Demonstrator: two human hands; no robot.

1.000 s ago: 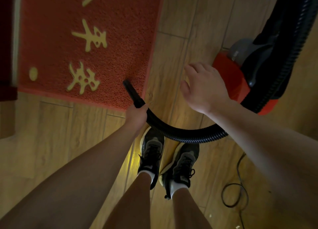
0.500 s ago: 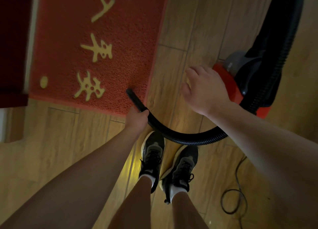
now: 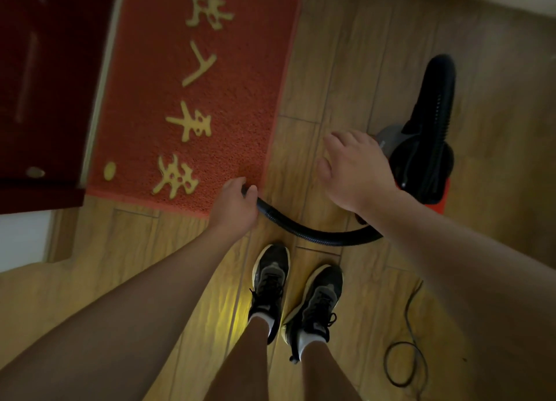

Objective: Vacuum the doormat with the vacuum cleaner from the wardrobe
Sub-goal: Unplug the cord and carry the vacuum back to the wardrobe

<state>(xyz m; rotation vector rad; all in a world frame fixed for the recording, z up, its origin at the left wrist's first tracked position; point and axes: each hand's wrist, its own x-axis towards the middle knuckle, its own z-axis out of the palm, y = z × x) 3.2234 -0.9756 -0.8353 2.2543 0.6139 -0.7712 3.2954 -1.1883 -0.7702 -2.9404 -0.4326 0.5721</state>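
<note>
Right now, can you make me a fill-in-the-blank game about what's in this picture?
1. The left hand grips the black ___ of the vacuum cleaner.
2. The right hand is open and holds ___.
3. The doormat is red with ___ characters on it.
4. The vacuum cleaner stands on the wooden ___.

Missing words: hose; nothing; yellow; floor.
</note>
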